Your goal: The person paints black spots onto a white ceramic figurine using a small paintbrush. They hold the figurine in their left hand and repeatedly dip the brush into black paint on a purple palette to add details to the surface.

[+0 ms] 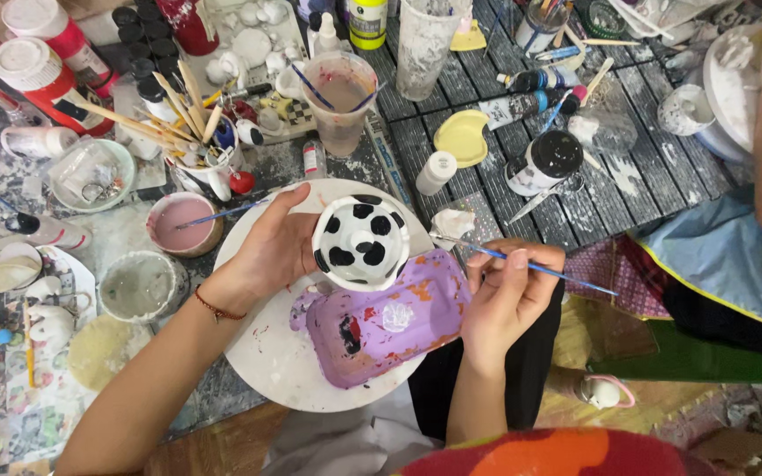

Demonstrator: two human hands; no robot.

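cup (361, 241): white, black spots | left hand (271, 251) grip: cup | right hand (504, 295) grip: brush (535, 264)

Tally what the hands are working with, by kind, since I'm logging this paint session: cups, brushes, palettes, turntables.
Spotted cup, in left hand: 1
Brush, in right hand: 1
Purple palette: 1
White turntable: 1
Total: 4

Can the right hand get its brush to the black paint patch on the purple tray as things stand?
Probably yes. The right hand holds the brush just beside the purple tray, and nothing covers the black paint patch.
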